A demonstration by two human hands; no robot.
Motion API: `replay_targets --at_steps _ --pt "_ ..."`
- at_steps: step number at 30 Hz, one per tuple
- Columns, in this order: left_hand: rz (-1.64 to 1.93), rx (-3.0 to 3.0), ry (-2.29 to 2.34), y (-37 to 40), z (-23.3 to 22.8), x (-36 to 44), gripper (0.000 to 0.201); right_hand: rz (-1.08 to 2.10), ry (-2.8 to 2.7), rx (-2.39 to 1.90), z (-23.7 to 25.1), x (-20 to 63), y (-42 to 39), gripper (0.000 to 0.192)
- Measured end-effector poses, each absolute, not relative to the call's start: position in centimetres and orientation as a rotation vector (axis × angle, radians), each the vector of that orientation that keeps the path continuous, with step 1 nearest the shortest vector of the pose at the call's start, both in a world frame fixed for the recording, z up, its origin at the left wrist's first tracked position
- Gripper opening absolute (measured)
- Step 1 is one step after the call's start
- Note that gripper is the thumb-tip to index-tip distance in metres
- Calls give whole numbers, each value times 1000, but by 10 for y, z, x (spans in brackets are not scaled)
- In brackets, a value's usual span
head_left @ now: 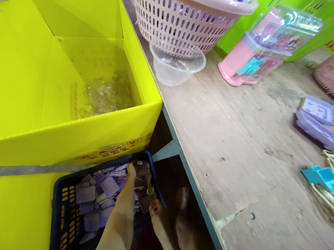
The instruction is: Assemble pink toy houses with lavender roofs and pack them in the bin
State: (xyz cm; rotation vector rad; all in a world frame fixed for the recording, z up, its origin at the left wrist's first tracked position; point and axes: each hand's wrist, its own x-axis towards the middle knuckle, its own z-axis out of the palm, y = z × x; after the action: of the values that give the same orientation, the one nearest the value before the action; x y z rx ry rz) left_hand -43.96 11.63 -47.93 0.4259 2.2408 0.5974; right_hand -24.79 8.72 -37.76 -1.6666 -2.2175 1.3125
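Note:
Below the table edge stands a dark blue plastic basket holding many flat purple pieces and some darker brownish ones. My left hand reaches down into its far part, at the border between the purple and brownish pieces. Its fingertips are hidden, and any hold is unclear. At the basket's right side, my right hand is curled, close to the rim and the brownish pieces. Whatever may be in it cannot be made out. A small yellowish round piece lies just beyond it.
A large yellow box with clear plastic parts stands behind the basket. On the wooden table are a pink basket, clear bowl, pink toy machine, purple trays and blue piece.

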Motion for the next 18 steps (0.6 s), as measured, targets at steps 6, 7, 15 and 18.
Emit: replay_targets --at_steps 6,7,15,18 --pt "698 379 2290 65 -450 -427 29 1596 -1918 -1804 -366 -254 103 17" --pt "726 384 2301 52 -438 -425 27 1665 -1849 -1822 -362 -256 104 22" --pt "1366 483 2289 -27 -275 -401 25 2202 -1374 -1405 -243 -287 76 57" --pt "1842 684 2036 -9 -202 -392 13 2073 -1310 -1018 -171 -289 69 56"
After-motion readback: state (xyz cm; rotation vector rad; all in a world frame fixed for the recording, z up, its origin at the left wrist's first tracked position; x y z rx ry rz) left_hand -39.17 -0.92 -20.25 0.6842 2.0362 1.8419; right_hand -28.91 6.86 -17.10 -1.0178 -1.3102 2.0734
